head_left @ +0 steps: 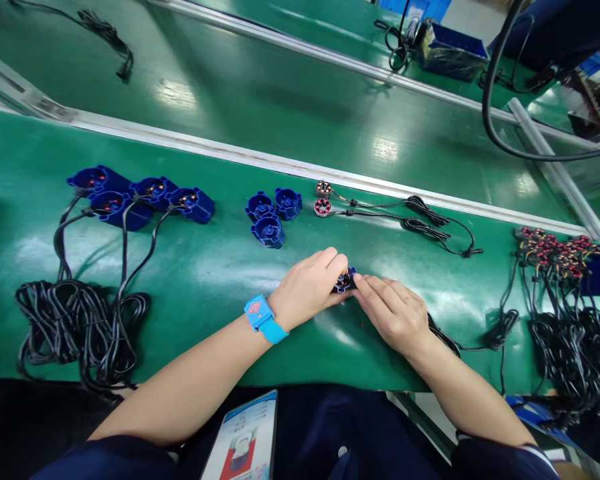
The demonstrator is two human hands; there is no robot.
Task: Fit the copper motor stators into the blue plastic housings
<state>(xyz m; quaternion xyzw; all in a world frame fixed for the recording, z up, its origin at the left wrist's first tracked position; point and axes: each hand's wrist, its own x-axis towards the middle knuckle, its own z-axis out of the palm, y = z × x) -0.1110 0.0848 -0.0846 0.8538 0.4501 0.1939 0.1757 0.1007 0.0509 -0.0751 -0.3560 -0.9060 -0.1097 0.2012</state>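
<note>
And here the blue housing [346,280] sits, open end up, between the left hand [311,277] grasping it and the right hand [394,310], grip hidden, touching its edge.

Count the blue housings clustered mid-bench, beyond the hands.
3: the left housing, the right housing and the front housing. No others seem hidden there.

Left fingers [336,265] and right fingers [374,291] hold 1 blue housing [347,280].

a red diamond sign [255,307] on the blue wristband [273,331], seven o'clock from centre; badge [240,437] print, towards half past six, unreadable.
</note>
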